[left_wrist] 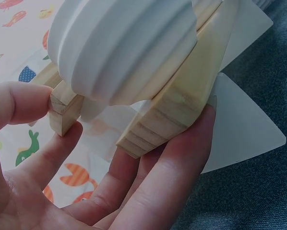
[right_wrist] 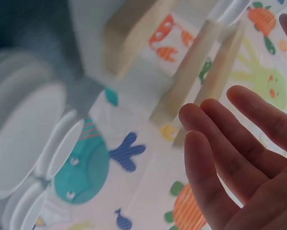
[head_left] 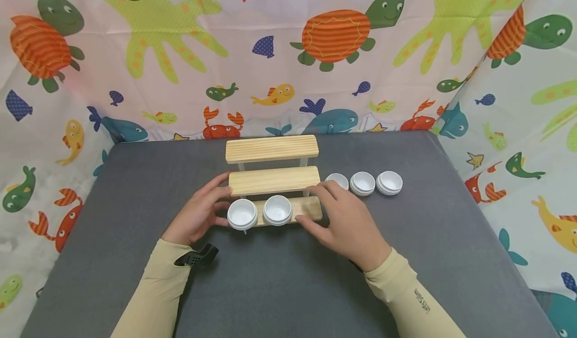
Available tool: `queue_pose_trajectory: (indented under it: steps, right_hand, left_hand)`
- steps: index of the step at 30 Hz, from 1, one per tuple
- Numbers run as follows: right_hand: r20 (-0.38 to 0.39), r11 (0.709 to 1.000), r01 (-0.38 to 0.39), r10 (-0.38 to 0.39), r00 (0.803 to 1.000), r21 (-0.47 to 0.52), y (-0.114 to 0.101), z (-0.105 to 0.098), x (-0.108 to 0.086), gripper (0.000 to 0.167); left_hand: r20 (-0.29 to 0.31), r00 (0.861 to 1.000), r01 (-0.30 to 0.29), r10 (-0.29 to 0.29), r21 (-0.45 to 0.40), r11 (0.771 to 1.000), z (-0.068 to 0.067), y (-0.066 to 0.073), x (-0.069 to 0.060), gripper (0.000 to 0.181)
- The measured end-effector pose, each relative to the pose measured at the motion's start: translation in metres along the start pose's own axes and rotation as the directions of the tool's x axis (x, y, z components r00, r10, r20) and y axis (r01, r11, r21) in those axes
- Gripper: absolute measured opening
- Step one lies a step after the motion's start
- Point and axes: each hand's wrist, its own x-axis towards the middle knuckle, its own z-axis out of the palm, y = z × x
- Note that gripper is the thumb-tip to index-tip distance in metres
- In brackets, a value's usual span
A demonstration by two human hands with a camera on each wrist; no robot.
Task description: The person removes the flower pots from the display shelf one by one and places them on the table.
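A three-tier wooden stand (head_left: 274,180) with translucent side supports stands mid-table. My left hand (head_left: 198,210) grips its left end: in the left wrist view thumb and a finger pinch the end of one wooden shelf (left_wrist: 64,108), while other fingers lie under the lower shelf (left_wrist: 177,103). Two small white bowls sit on the lowest shelf: a left bowl (head_left: 242,214), whose ribbed side (left_wrist: 119,48) fills the left wrist view, and another bowl (head_left: 277,210) beside it. My right hand (head_left: 349,223) is by the stand's right end, fingers spread, holding nothing.
Three more sets of white bowls stand in a row right of the stand: the nearest bowl (head_left: 337,180) partly behind my right hand, a middle bowl (head_left: 362,183) and a far bowl (head_left: 389,182). A sea-animal curtain (head_left: 270,67) borders the grey table (head_left: 279,293).
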Motion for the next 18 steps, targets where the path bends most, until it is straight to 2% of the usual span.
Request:
queue_pose_trajectory:
  steps: [9, 18]
  right_hand:
    - [0.026, 0.998, 0.048, -0.049, 0.998, 0.039, -0.022, 0.017, 0.018, 0.059]
    - [0.054, 0.996, 0.051, -0.054, 0.997, 0.070, -0.031, 0.031, 0.021, 0.058]
  left_hand:
    - [0.008, 1.000, -0.015, 0.015, -0.007, 1.000, 0.001, -0.003, 0.001, 0.064]
    - [0.009, 0.999, -0.033, 0.033, -0.008, 0.999, 0.000, -0.003, 0.000, 0.063]
